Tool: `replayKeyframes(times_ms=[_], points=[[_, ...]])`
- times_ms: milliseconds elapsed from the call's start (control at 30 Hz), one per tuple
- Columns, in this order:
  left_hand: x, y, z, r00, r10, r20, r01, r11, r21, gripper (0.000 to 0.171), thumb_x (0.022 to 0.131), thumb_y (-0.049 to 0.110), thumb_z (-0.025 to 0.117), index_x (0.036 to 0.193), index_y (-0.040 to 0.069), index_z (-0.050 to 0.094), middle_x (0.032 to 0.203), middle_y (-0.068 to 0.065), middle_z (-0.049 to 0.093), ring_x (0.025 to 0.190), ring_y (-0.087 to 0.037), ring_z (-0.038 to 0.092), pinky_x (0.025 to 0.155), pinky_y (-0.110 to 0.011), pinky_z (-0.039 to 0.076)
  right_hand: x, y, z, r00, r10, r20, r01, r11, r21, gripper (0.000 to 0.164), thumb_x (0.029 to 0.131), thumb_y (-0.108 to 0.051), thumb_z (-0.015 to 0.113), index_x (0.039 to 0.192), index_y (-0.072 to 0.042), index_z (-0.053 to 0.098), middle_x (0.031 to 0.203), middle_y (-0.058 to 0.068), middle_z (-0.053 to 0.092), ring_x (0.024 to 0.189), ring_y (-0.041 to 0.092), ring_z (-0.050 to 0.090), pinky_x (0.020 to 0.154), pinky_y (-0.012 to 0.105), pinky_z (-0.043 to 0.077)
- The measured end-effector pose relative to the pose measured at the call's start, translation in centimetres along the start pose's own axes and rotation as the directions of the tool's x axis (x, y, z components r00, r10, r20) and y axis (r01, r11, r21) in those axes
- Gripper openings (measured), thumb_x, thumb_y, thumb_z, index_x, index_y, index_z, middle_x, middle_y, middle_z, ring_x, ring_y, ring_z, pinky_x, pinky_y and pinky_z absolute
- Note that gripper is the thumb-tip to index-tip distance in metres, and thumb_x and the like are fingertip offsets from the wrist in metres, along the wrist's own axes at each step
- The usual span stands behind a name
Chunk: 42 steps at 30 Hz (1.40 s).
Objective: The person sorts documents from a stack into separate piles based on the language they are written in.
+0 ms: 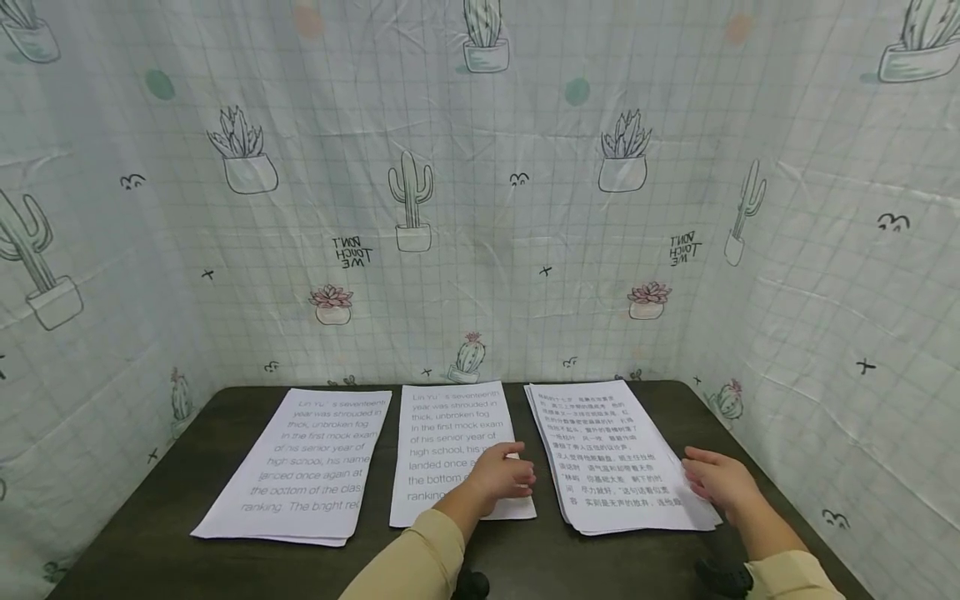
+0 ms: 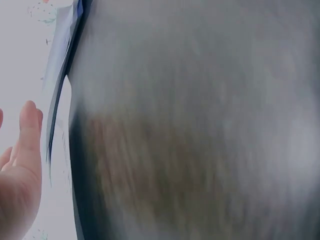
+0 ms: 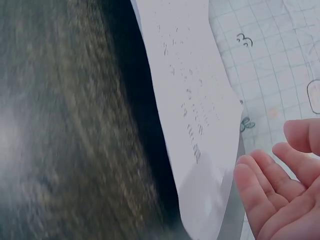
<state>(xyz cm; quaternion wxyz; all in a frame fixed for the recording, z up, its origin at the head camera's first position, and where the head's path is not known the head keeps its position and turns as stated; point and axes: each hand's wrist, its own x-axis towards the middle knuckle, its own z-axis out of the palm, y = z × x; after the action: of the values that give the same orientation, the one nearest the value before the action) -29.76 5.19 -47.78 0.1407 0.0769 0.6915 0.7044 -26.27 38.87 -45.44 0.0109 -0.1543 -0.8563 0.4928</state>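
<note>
Three piles of printed sheets lie side by side. My left hand is over the lower right part of the middle pile of English text, hiding some words. Its fingers point rightward and hold nothing; the left wrist view shows the hand with extended fingers close to sheet edges. At the right edge of the pile with Chinese text is my right hand, fingers toward the sheets. In the right wrist view this hand has loosely bent fingers, its palm showing and nothing in it.
A third pile, of English text, lies at the left with slightly fanned lower edges. All the paper rests on a dark table. A cactus-print cloth stands behind the table and along both sides.
</note>
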Motion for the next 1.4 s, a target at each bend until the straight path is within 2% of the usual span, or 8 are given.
replayKeyframes(times_ms=[200, 333, 467, 867, 1200, 1400], points=[[0.1, 0.2, -2.1, 0.999, -0.009, -0.037, 0.009, 1.000, 0.010, 0.056, 0.087, -0.002, 0.059, 0.140, -0.008, 0.043, 0.121, -0.028, 0.064, 0.093, -0.026, 0.071, 0.077, -0.037, 0.061, 0.2, -0.9, 0.9, 1.000, 0.004, 0.018, -0.005, 0.999, 0.042, 0.063, 0.098, -0.020, 0.052, 0.145, 0.014, 0.030, 0.144, 0.039, 0.035, 0.099, 0.019, 0.063, 0.073, 0.022, 0.056], [0.0, 0.3, -3.7, 0.999, -0.005, -0.039, 0.006, 1.000, 0.021, 0.061, 0.084, -0.004, 0.059, 0.143, -0.008, 0.040, 0.126, -0.030, 0.060, 0.091, -0.021, 0.069, 0.080, -0.037, 0.061, 0.4, -1.5, 1.9, 0.999, -0.013, 0.042, 0.011, 0.999, 0.051, 0.062, 0.098, -0.018, 0.052, 0.146, 0.014, 0.028, 0.143, 0.039, 0.037, 0.105, 0.025, 0.063, 0.077, 0.024, 0.057], [0.0, 0.2, -5.4, 0.999, -0.008, -0.045, 0.010, 0.999, 0.034, 0.064, 0.084, -0.004, 0.059, 0.144, -0.007, 0.038, 0.129, -0.030, 0.058, 0.094, -0.024, 0.069, 0.082, -0.039, 0.060, 0.7, -2.1, 3.2, 0.998, -0.024, 0.050, 0.021, 0.998, 0.059, 0.059, 0.099, -0.016, 0.051, 0.146, 0.013, 0.030, 0.141, 0.039, 0.041, 0.108, 0.032, 0.063, 0.080, 0.029, 0.059], [-1.1, 0.7, -10.0, 0.994, -0.008, -0.111, 0.014, 0.998, 0.055, 0.065, 0.084, -0.004, 0.059, 0.144, -0.010, 0.036, 0.132, -0.032, 0.055, 0.101, -0.027, 0.068, 0.088, -0.038, 0.058, 1.4, -4.3, 7.2, 0.995, -0.041, 0.096, 0.030, 0.992, 0.119, 0.056, 0.097, -0.013, 0.052, 0.146, 0.011, 0.034, 0.137, 0.036, 0.045, 0.099, 0.019, 0.064, 0.079, 0.026, 0.058], [-1.9, 0.1, -13.5, 0.985, -0.004, -0.173, 0.017, 0.997, 0.076, 0.065, 0.084, -0.004, 0.059, 0.144, -0.010, 0.036, 0.134, -0.033, 0.053, 0.099, -0.022, 0.068, 0.086, -0.034, 0.058, 1.4, -5.9, 10.5, 0.986, -0.079, 0.146, 0.060, 0.989, 0.136, 0.055, 0.098, -0.012, 0.051, 0.145, 0.010, 0.035, 0.139, 0.037, 0.045, 0.111, 0.033, 0.062, 0.085, 0.031, 0.058], [-2.4, -0.1, -15.2, 0.977, -0.008, -0.213, 0.024, 0.997, 0.073, 0.066, 0.084, -0.005, 0.061, 0.144, -0.010, 0.036, 0.135, -0.033, 0.052, 0.104, -0.025, 0.067, 0.088, -0.035, 0.058, 1.3, -6.8, 12.2, 0.979, -0.109, 0.171, 0.081, 0.983, 0.165, 0.053, 0.097, -0.011, 0.053, 0.143, 0.011, 0.038, 0.134, 0.035, 0.050, 0.101, 0.022, 0.065, 0.083, 0.029, 0.058]])
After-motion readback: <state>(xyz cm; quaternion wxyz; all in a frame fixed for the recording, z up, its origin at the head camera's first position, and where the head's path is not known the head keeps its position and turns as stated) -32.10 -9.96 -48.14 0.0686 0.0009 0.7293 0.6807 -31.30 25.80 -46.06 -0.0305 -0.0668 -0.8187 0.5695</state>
